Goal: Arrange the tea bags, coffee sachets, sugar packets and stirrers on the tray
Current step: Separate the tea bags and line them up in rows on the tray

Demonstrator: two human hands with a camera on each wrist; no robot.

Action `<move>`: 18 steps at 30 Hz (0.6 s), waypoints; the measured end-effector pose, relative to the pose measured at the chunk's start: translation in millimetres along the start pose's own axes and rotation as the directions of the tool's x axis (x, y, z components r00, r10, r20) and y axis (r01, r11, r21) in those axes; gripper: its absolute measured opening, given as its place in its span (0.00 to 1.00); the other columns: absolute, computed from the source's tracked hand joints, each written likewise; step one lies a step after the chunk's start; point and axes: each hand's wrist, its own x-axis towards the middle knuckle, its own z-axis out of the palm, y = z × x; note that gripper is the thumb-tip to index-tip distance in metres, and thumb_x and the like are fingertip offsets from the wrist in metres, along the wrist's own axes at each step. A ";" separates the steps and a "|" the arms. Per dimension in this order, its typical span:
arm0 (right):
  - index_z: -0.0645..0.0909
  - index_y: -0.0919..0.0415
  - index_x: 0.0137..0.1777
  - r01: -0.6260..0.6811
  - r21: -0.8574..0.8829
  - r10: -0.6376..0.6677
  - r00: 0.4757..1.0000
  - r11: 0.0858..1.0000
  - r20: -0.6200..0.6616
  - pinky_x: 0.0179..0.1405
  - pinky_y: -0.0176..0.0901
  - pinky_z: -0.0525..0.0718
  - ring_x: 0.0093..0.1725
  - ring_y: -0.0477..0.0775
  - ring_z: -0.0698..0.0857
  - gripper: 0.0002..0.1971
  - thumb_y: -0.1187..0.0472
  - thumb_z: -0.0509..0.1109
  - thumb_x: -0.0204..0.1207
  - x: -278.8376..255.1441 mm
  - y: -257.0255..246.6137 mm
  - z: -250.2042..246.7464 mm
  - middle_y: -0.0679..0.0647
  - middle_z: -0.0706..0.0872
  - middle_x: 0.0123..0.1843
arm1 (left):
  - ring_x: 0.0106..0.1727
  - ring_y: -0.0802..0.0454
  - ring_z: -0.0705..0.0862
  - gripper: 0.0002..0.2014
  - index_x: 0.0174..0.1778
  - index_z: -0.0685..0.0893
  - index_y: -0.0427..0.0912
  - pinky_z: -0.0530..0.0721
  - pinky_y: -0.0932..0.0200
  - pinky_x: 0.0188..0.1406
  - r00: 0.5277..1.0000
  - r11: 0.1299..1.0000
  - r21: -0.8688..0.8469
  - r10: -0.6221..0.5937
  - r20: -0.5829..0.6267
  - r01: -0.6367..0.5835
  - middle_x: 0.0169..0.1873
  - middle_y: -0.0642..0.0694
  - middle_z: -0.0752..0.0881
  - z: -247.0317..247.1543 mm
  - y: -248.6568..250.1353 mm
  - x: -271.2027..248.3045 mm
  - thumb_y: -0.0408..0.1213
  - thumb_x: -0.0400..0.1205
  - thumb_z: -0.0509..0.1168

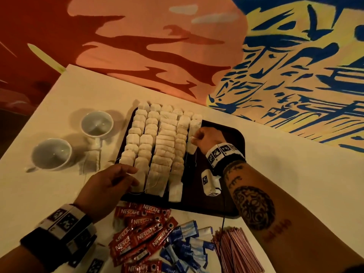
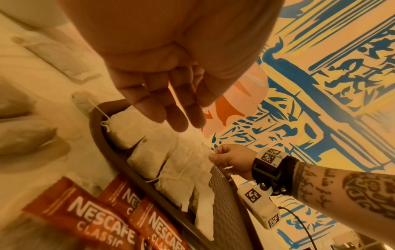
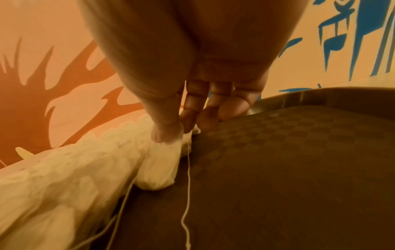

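Several rows of white tea bags (image 1: 157,142) fill the left part of a dark brown tray (image 1: 222,194). My right hand (image 1: 197,137) pinches the top of one tea bag (image 1: 192,147) at the right edge of the rows; in the right wrist view the thumb presses on that tea bag (image 3: 160,165), whose string trails over the tray floor (image 3: 278,169). My left hand (image 1: 132,176) hovers with straight fingers (image 2: 181,118) over the nearest tea bags at the tray's near-left corner, holding nothing. Red coffee sachets (image 1: 141,229), blue sugar packets (image 1: 189,245) and a bundle of stirrers (image 1: 236,251) lie on the table in front of the tray.
Two white cups (image 1: 96,123) (image 1: 51,153) stand left of the tray, with a few loose tea bags (image 1: 92,160) beside them. A painted wall rises behind the table. The tray's right half is bare.
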 end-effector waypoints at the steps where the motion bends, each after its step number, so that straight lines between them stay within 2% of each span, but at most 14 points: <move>1: 0.83 0.50 0.46 -0.005 0.000 0.005 1.000 1.000 -0.007 0.51 0.42 0.82 0.50 0.50 0.85 0.06 0.51 0.77 0.77 2.7 -1.0 0.0 0.48 0.87 0.49 | 0.35 0.66 0.88 0.10 0.53 0.85 0.52 0.80 0.74 0.27 1.000 1.000 0.004 -0.001 0.000 0.001 0.40 0.61 0.92 -1.4 -0.3 0.4 0.31 0.86 0.64; 3: 0.83 0.50 0.46 -0.016 -0.002 0.016 1.000 1.000 -0.014 0.53 0.43 0.83 0.50 0.50 0.85 0.06 0.50 0.77 0.77 7.0 -1.9 0.7 0.48 0.87 0.49 | 0.36 0.64 0.88 0.10 0.53 0.85 0.54 0.80 0.71 0.25 1.000 1.000 0.017 0.004 0.000 -0.004 0.39 0.63 0.91 -4.6 -1.3 1.6 0.33 0.86 0.63; 5: 0.83 0.49 0.46 -0.022 -0.011 0.022 1.000 1.000 -0.016 0.53 0.42 0.83 0.50 0.50 0.85 0.06 0.50 0.77 0.77 9.7 -2.3 2.1 0.47 0.87 0.48 | 0.38 0.63 0.89 0.11 0.53 0.85 0.55 0.81 0.69 0.27 1.000 1.000 0.025 0.012 -0.010 -0.011 0.40 0.63 0.91 -7.4 -3.7 3.4 0.33 0.86 0.63; 9: 0.83 0.49 0.46 -0.011 -0.036 0.011 1.000 0.999 -0.009 0.50 0.41 0.79 0.52 0.51 0.86 0.07 0.49 0.76 0.77 11.2 -2.4 2.2 0.47 0.86 0.47 | 0.38 0.64 0.88 0.10 0.53 0.85 0.54 0.80 0.74 0.32 1.000 1.000 -0.003 0.000 -0.028 0.000 0.40 0.63 0.91 -10.2 -7.4 5.6 0.33 0.86 0.63; 12: 0.85 0.52 0.56 -0.007 -0.009 0.007 0.999 1.000 -0.049 0.55 0.41 0.79 0.56 0.52 0.85 0.11 0.50 0.77 0.77 7.6 -2.5 1.8 0.50 0.88 0.54 | 0.36 0.61 0.87 0.10 0.51 0.85 0.57 0.80 0.71 0.27 0.997 1.000 0.020 -0.003 -0.083 0.004 0.38 0.59 0.91 -14.5 -9.3 6.4 0.34 0.85 0.65; 14: 0.84 0.53 0.63 -0.007 0.046 0.012 0.996 0.999 -0.094 0.59 0.42 0.80 0.59 0.52 0.85 0.17 0.50 0.77 0.76 0.7 -2.7 2.7 0.51 0.87 0.59 | 0.31 0.57 0.84 0.09 0.49 0.85 0.58 0.79 0.64 0.27 0.987 0.996 0.086 0.004 -0.163 0.010 0.42 0.59 0.89 -19.7 -12.0 7.4 0.36 0.85 0.66; 16: 0.83 0.53 0.65 0.006 0.067 0.003 0.991 0.998 -0.136 0.63 0.46 0.83 0.61 0.53 0.85 0.18 0.49 0.75 0.78 -12.9 -4.6 5.9 0.52 0.86 0.62 | 0.38 0.55 0.83 0.07 0.48 0.86 0.58 0.77 0.58 0.37 0.970 0.987 0.158 0.015 -0.244 0.024 0.47 0.55 0.87 -26.6 -19.4 10.7 0.38 0.84 0.67; 18: 0.83 0.52 0.64 0.025 0.078 -0.012 0.986 0.997 -0.165 0.64 0.50 0.84 0.61 0.54 0.85 0.16 0.51 0.73 0.79 -34.7 -6.1 12.7 0.53 0.84 0.63 | 0.50 0.50 0.82 0.08 0.54 0.85 0.54 0.77 0.54 0.50 0.955 0.976 0.212 0.015 -0.295 0.050 0.54 0.49 0.85 -34.0 -33.2 17.1 0.36 0.83 0.67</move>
